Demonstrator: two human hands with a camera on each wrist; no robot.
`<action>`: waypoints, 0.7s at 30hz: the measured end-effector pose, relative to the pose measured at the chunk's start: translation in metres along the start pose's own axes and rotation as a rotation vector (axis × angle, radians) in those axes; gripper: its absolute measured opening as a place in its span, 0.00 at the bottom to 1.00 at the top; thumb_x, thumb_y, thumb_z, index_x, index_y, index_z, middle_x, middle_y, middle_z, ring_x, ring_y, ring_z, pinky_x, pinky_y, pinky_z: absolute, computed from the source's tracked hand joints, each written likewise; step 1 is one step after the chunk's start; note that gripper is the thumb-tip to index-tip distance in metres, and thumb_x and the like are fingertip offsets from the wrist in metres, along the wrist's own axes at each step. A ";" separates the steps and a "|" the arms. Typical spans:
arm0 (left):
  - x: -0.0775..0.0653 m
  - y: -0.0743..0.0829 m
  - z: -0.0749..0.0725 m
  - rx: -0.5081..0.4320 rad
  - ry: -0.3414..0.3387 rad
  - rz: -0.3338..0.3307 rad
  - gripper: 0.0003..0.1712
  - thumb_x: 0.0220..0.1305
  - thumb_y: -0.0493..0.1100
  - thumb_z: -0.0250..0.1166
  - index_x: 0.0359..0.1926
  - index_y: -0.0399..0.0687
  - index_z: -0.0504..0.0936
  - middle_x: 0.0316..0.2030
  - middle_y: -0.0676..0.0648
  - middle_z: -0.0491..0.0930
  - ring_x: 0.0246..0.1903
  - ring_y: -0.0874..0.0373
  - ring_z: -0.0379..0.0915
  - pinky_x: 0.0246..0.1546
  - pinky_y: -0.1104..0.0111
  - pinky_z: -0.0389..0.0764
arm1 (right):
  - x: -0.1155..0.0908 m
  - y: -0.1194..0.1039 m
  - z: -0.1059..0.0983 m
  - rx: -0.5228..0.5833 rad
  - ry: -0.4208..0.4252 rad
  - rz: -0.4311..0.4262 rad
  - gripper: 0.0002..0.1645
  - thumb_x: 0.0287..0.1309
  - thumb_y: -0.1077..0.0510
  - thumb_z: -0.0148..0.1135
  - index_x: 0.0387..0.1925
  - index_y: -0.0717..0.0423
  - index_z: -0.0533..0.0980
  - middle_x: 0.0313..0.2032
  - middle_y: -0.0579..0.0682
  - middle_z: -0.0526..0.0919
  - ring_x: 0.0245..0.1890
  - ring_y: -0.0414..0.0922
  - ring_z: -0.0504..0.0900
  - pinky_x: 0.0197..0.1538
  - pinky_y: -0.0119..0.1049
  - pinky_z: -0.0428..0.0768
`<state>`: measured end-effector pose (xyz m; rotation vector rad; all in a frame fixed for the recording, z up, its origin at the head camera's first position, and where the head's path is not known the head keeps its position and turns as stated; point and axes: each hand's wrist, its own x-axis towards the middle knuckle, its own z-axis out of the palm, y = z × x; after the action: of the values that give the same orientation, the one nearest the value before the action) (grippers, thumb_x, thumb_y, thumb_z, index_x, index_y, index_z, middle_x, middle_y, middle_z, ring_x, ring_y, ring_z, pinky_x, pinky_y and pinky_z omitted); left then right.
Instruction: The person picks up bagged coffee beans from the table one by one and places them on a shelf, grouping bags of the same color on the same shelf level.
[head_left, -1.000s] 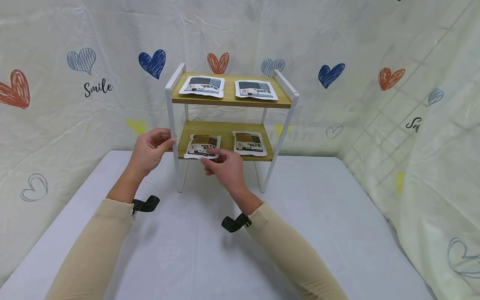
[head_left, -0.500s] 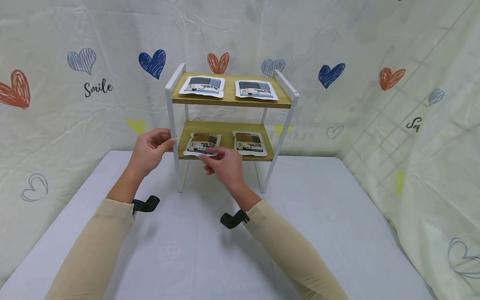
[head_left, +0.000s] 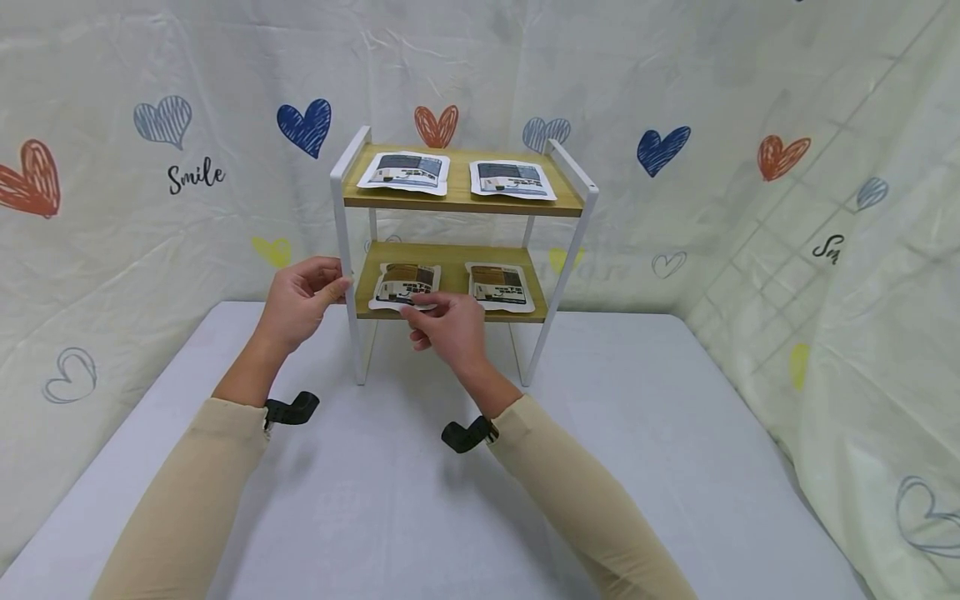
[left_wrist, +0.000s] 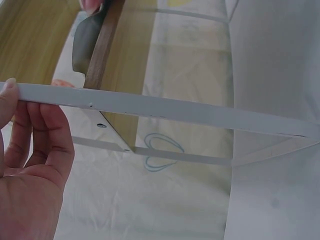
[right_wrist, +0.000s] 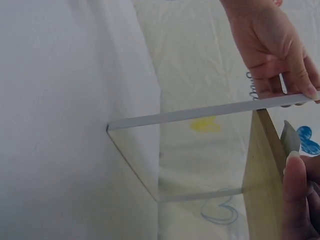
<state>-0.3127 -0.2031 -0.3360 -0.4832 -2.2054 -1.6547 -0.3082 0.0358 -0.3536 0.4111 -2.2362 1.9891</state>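
A two-tier shelf rack with white metal frame (head_left: 342, 250) and wooden boards stands on the table. My left hand (head_left: 300, 300) pinches its left front leg (left_wrist: 150, 107) between thumb and fingers. On the lower board (head_left: 457, 252) lie two brown-labelled flat pouches. My right hand (head_left: 453, 329) pinches the front edge of the left pouch (head_left: 405, 282), partly covering its lower right corner. In the right wrist view, that pouch (right_wrist: 289, 137) shows edge-on above the board, by my right thumb (right_wrist: 295, 180). Beside it lies the right pouch (head_left: 498, 287).
Two blue-labelled pouches, a left one (head_left: 406, 172) and a right one (head_left: 513, 179), lie on the upper board (head_left: 459, 162). A white cloth covers the table (head_left: 360, 500). Behind hangs a pale curtain (head_left: 480, 67) printed with hearts. Raised side rails (head_left: 573, 171) edge the upper board.
My right hand has moved slightly up and away from me, sliding the left brown-labelled pouch farther back onto the lower board. My left hand stays on the leg.
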 end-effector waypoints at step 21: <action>0.000 0.001 0.000 0.011 0.004 0.001 0.19 0.70 0.44 0.67 0.58 0.40 0.82 0.40 0.63 0.84 0.42 0.66 0.83 0.44 0.79 0.85 | -0.002 -0.002 -0.004 -0.139 -0.013 -0.073 0.12 0.61 0.59 0.73 0.46 0.58 0.88 0.30 0.57 0.90 0.18 0.42 0.85 0.28 0.38 0.88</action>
<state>-0.3121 -0.2026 -0.3353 -0.4780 -2.2097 -1.6407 -0.3062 0.0395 -0.3515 0.4835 -2.3142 1.7882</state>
